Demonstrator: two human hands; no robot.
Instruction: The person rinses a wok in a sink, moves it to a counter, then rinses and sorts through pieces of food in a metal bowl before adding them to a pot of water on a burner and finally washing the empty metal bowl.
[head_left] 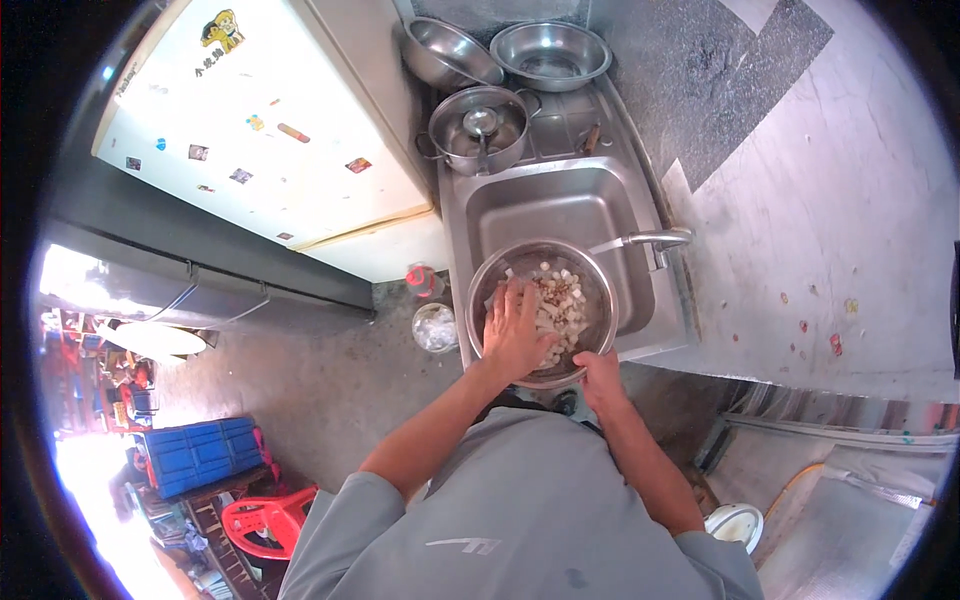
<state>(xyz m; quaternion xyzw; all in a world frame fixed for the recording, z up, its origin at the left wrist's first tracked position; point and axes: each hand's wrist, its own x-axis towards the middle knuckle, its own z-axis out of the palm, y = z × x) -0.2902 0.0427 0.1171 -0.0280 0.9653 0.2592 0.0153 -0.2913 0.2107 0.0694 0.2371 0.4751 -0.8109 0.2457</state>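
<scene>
A round metal bowl rests over the near part of the steel sink, its near side toward my body. In it lie many small white cubes with brownish bits scattered among them; what they are I cannot make out. My left hand is inside the bowl, palm down, with fingers stretched over the cubes. At the bowl's near right edge, my right hand grips the rim, thumb on the inside. Just past the bowl's far right side, the faucet points its spout toward it.
Behind the sink stand a two-handled pot with a ladle in it, a tilted metal basin and a wide metal basin. A white fridge rises at left. On the floor are a small bin and a red chair.
</scene>
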